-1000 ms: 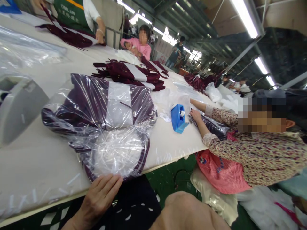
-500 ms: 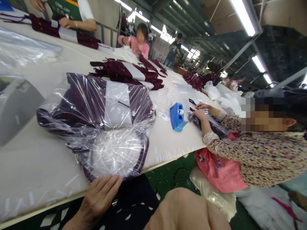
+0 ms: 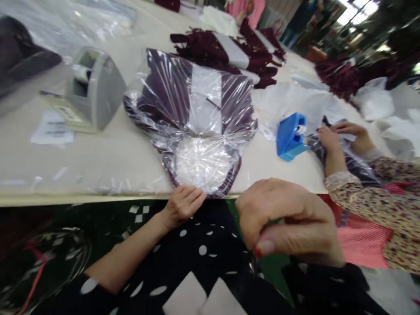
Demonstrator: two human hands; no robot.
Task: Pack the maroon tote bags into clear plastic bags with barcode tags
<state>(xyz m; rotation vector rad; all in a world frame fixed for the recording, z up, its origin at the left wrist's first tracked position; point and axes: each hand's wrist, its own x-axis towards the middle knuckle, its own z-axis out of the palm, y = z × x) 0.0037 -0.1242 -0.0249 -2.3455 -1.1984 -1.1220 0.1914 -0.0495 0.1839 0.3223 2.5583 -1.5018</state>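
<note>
A maroon and white garment in a clear plastic bag lies on the pale table, its neck end at the near edge. My left hand rests at that edge, fingers laid flat on the bag's lower rim. My right hand hovers close to the camera below the table edge, to the right of the bag. Its fingers and thumb are pinched together, and what they hold, if anything, is hidden.
A grey tape dispenser stands left of the bag beside a paper slip. A blue tape dispenser sits to the right, next to a co-worker's hands on another bagged garment. Folded maroon garments and loose plastic bags lie behind.
The view has tipped down and to the left, towards me. My right hand has come up into view with pinched fingers. My left hand has stayed on the bag's near edge.
</note>
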